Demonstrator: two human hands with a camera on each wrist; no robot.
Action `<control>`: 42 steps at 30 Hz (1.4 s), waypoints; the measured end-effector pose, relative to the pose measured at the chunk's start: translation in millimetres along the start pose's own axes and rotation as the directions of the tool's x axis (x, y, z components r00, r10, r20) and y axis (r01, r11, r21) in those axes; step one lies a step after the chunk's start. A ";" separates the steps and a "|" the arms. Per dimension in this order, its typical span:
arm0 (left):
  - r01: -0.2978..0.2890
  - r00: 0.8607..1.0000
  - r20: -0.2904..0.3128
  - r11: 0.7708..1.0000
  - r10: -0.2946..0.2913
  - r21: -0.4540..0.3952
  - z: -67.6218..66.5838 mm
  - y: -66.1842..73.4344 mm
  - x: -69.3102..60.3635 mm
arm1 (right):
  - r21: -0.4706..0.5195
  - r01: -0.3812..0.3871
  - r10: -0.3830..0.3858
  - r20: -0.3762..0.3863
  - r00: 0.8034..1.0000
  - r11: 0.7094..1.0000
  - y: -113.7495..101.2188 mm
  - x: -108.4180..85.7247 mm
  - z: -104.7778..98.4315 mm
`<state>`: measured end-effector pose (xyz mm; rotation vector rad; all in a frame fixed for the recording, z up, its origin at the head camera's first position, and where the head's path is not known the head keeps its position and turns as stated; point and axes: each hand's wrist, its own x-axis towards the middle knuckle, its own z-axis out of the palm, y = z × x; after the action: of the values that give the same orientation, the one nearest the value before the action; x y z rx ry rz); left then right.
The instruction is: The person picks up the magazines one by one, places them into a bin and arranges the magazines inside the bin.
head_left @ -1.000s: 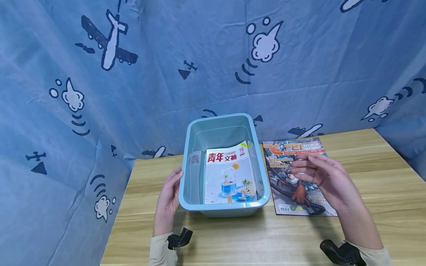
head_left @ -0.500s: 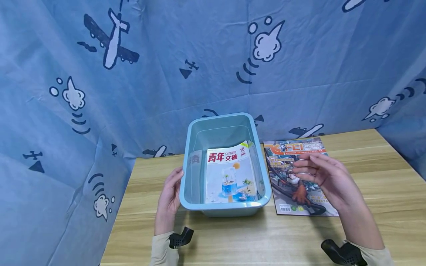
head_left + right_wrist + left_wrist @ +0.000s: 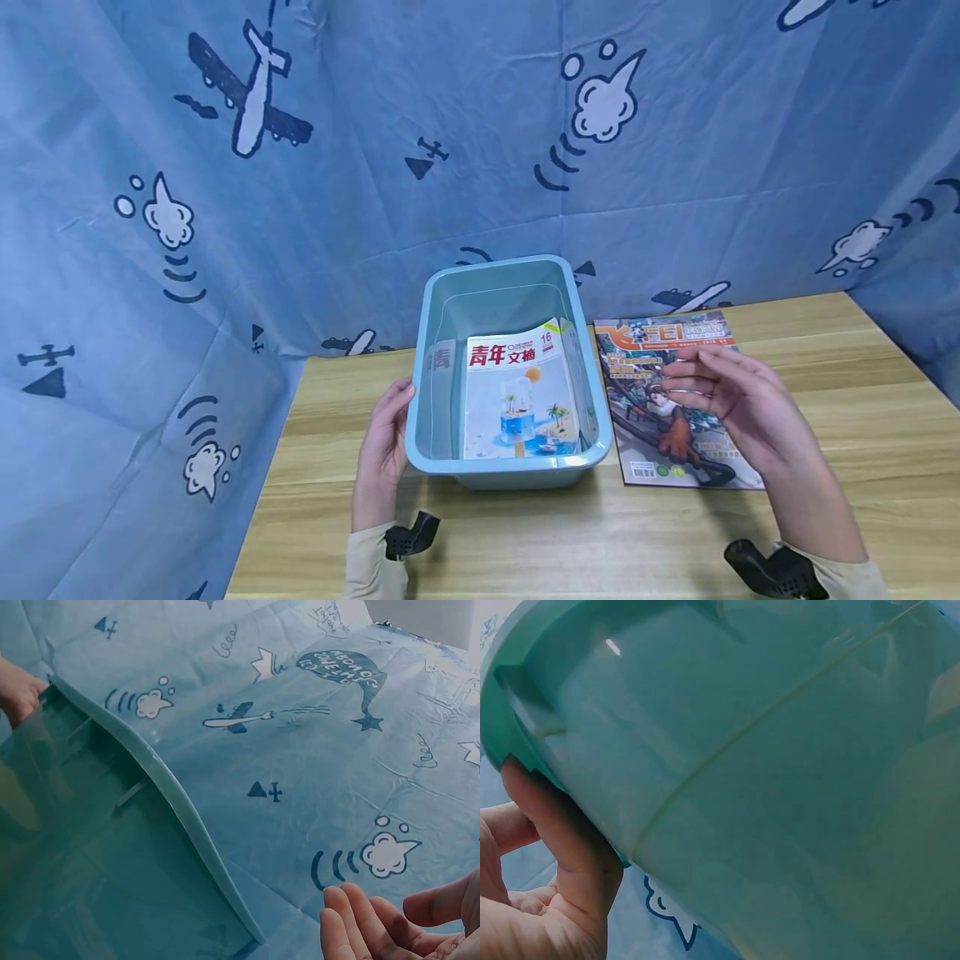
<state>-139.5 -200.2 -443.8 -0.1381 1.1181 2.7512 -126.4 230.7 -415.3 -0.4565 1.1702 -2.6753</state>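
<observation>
A light blue plastic basin (image 3: 517, 467) stands on the wooden table, with a magazine (image 3: 517, 400) titled in red lying face up inside it. The edge of something else printed shows beside that magazine. My left hand (image 3: 386, 429) touches the basin's left side just below the rim; in the left wrist view its foremost digit (image 3: 559, 825) lies against the outer wall. No fingertip shows inside the basin. Over a second magazine (image 3: 637, 417), flat to the basin's right, hovers my right hand (image 3: 742, 408), fingers slightly bent and holding nothing.
Blue cloth (image 3: 360, 208) printed with planes and clouds hangs behind the table and at both sides. The wooden tabletop (image 3: 847, 400) extends right of the second magazine and in front of the basin (image 3: 525, 542).
The head view has shifted very slightly. Cloth at the lower left has moved a little leftward. Both hands, the basin and the magazines hold their places.
</observation>
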 end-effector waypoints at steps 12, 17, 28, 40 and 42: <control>-0.032 0.999 0.016 0.999 0.032 -0.023 -0.2 -2.8 -0.8 | -0.007 0.014 -0.014 -0.002 1.000 1.000 -2.0 -1.3 -3.8; -0.041 0.999 0.001 0.999 0.041 -0.009 -0.4 -3.7 -1.0 | -0.019 0.013 -0.013 0.000 1.000 1.000 -2.1 -1.3 -5.3; -0.043 0.999 -0.016 0.999 0.043 -0.012 -0.4 -5.5 -0.4 | -0.011 0.006 -0.007 -0.006 1.000 1.000 -2.8 -1.6 -7.7; -0.046 0.999 -0.028 0.999 0.045 -0.026 -0.5 -6.8 -1.7 | 0.023 0.032 -0.033 0.023 0.999 0.999 -1.0 -3.5 -10.9; -0.047 0.999 -0.029 0.999 0.046 -0.027 -0.6 -6.6 -2.2 | 0.030 0.035 -0.036 0.032 0.999 0.999 -0.6 -3.4 -11.4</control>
<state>-136.1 -196.2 -448.4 -0.1563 1.1047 2.8149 -127.3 239.9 -422.9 -0.5189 1.1222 -2.7005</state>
